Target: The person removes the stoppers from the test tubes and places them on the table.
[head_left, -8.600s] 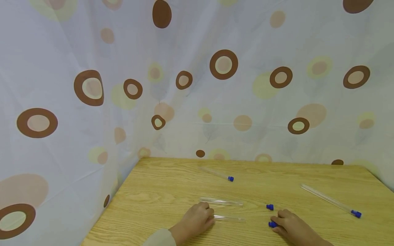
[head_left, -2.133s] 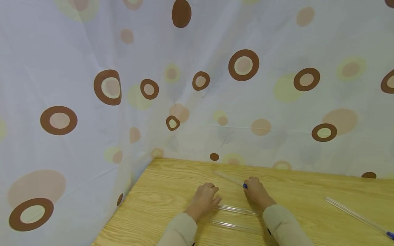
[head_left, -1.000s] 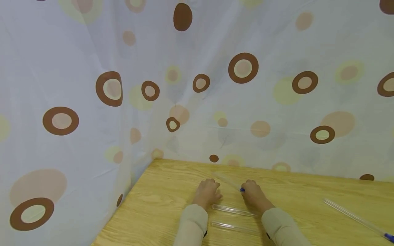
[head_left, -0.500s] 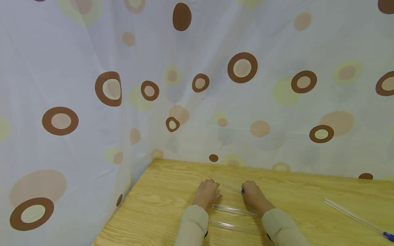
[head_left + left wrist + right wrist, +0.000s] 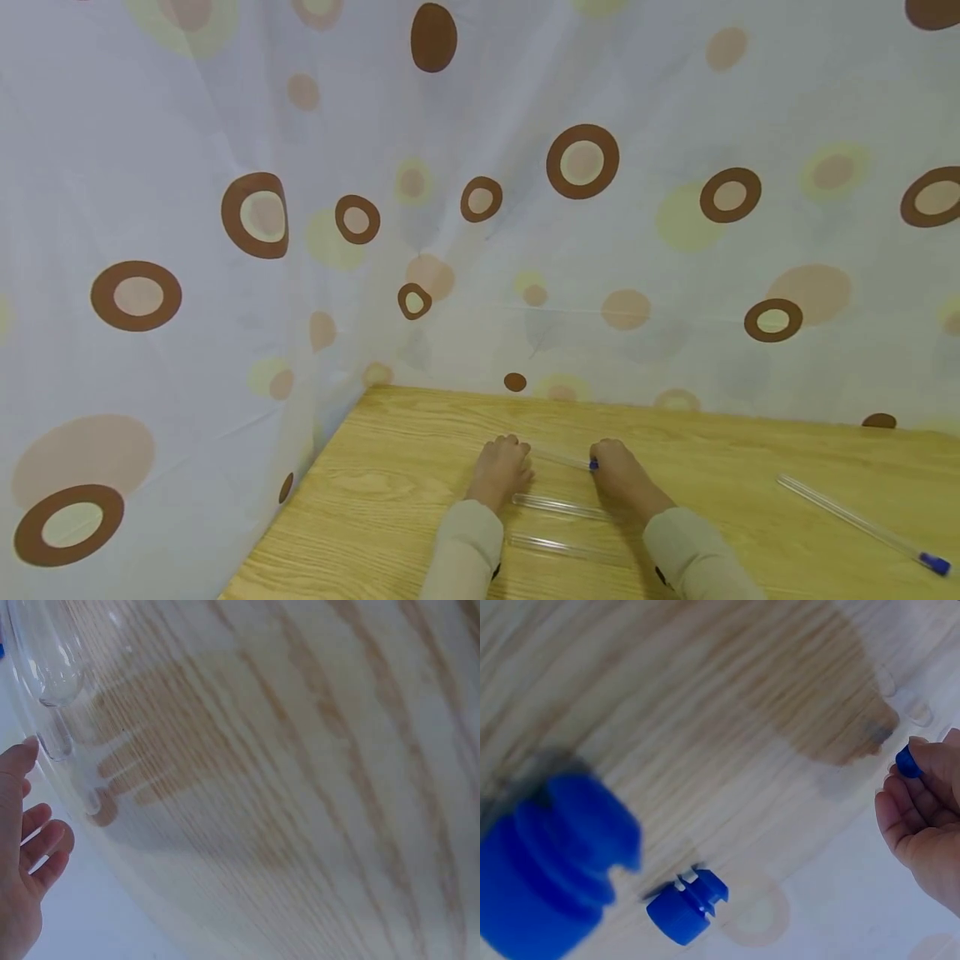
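In the head view, my right hand (image 5: 622, 475) pinches the blue cap (image 5: 594, 464) at one end of a clear tube (image 5: 558, 457). The right wrist view also shows that cap (image 5: 908, 762) between thumb and fingers. My left hand (image 5: 501, 471) is at the tube's other end, which it partly hides. Bent fingers (image 5: 46, 840) show in the left wrist view, but whether they grip the tube is unclear. Two uncapped clear tubes (image 5: 562, 506) (image 5: 566, 547) lie nearer me. Two loose blue caps (image 5: 551, 870) (image 5: 686, 906) lie on the table in the right wrist view.
Another clear tube (image 5: 847, 517) with a blue cap (image 5: 934, 564) lies at the right of the wooden table (image 5: 420, 433). A white curtain (image 5: 465, 250) with brown rings closes off the back and left side.
The right hand went from the loose caps to the capped tube at the back. Its left end has since swung nearer me, to the left hand, which moved there from a nearer tube.
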A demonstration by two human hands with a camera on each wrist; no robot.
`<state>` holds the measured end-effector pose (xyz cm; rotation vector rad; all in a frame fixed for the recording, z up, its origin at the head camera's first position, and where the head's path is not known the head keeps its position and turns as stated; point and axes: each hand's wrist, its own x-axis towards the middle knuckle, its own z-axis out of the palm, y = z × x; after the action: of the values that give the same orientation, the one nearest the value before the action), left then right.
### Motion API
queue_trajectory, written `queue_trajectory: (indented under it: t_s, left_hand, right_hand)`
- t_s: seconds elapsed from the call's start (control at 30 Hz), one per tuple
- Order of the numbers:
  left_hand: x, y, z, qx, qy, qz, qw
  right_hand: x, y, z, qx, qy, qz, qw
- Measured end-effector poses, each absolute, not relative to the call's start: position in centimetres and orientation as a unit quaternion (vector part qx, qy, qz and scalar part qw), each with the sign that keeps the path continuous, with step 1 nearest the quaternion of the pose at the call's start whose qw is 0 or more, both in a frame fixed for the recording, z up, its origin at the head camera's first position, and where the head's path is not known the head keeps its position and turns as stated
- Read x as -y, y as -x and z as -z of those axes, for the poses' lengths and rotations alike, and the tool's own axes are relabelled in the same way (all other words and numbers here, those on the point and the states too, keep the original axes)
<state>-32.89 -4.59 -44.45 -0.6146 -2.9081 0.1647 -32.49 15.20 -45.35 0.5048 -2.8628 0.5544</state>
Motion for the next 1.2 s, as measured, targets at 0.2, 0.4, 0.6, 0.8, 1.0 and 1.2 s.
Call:
queue_trajectory:
  t_s: [0.2,0.4,0.6,0.8,1.0,1.2]
  left_hand:
    - [4.4,33.1,44.7,0.972,0.212,-0.054,0.083]
    - [4.3,33.5,44.9,0.971,0.218,-0.051,0.087]
    - [4.2,33.6,45.0,0.974,0.21,-0.04,0.07]
    - [4.1,33.6,45.1,0.971,0.223,-0.03,0.077]
    - [4.0,33.3,45.2,0.962,0.254,-0.02,0.094]
    - [3.8,32.9,44.9,0.961,0.257,-0.031,0.094]
  right_hand:
    - [-15.4,32.3,45.1,0.962,-0.181,-0.187,0.081]
    - [-15.8,32.3,45.5,0.957,-0.198,-0.189,0.095]
    - [-15.8,32.0,45.3,0.956,-0.201,-0.197,0.082]
    - [-15.7,31.4,45.0,0.955,-0.203,-0.2,0.081]
    - [-15.8,31.0,45.0,0.95,-0.196,-0.232,0.072]
    - [-16.0,30.4,44.7,0.943,-0.2,-0.256,0.069]
